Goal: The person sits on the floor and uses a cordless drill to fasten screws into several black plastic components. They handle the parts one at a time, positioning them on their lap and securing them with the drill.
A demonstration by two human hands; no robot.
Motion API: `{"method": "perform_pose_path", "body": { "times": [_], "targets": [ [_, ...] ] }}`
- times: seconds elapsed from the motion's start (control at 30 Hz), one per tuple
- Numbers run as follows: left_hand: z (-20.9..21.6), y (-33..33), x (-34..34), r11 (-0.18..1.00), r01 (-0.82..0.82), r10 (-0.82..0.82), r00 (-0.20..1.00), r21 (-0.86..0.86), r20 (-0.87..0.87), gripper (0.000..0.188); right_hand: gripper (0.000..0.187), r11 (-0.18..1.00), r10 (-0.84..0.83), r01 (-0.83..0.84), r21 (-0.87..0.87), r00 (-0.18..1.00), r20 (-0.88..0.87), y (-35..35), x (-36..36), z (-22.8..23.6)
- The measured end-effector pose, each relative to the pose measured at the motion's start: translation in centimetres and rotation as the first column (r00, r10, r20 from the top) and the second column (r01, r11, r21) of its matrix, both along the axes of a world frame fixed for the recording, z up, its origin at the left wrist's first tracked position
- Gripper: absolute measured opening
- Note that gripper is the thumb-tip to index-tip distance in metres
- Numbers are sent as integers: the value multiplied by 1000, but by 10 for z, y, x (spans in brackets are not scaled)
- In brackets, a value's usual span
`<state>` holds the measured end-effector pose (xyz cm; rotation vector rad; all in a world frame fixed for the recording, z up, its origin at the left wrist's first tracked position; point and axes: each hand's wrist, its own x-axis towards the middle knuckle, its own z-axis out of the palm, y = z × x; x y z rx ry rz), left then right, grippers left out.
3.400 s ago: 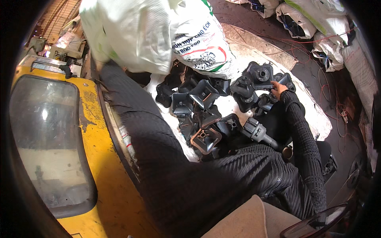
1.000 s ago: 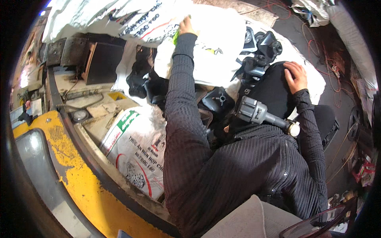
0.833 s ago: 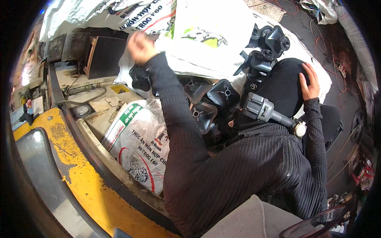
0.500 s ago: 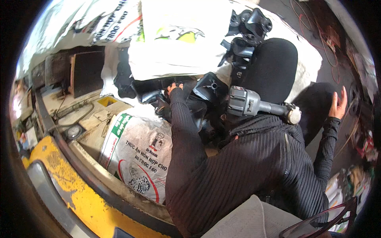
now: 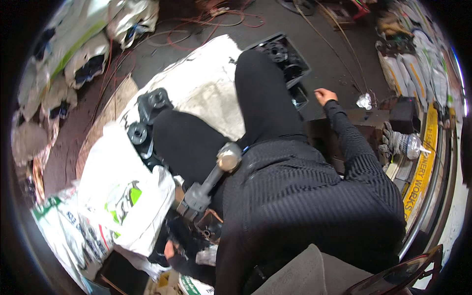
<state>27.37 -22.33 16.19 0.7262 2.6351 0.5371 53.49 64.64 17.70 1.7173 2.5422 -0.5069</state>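
Observation:
Low at the left, my left hand [image 5: 170,249] is beside dark plastic parts [image 5: 181,231], next to a white sack [image 5: 125,196]. Its fingers are partly hidden and blurred, so a hold cannot be made out. My right hand [image 5: 325,96] hangs in the air on the right, fingers loosely bent, with nothing visible in it. It is nearest to a black crate [image 5: 295,59] holding round black parts. Across my lap lies a grey tool [image 5: 199,194] with a slim handle and a pale round head.
Black moulded parts [image 5: 156,101] lie on a white sheet [image 5: 206,93] beside my leg. Hoses and cables [image 5: 206,29] run over the dark floor. Bagged goods [image 5: 88,54] stand at far left. On the right are a yellow rail [image 5: 423,172] and a dark metal box [image 5: 405,114].
The view has swung to the right, bringing the crate and floor into sight. My right hand's spread fingers are now more bent. My left hand remains near the black parts.

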Motion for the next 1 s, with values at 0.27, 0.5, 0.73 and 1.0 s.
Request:
{"method": "perform_pose_path", "body": {
  "times": [0.27,0.5,0.73,1.0],
  "targets": [
    [168,257,-132,586,-494,522,837,642,167,34,19,977,212,-202,68,953,-217,0,-71,-37],
    [116,536,-169,791,367,-296,930,489,-219,16,35,924,284,-227,307,946,-155,62,-102,-43],
    [46,570,-148,834,528,-503,847,160,-175,28,25,927,356,-345,147,933,-56,84,-90,-52],
    [6,555,-132,644,759,-710,641,100,-292,23,19,975,223,-185,125,808,-546,35,-96,63]
  ]
}}
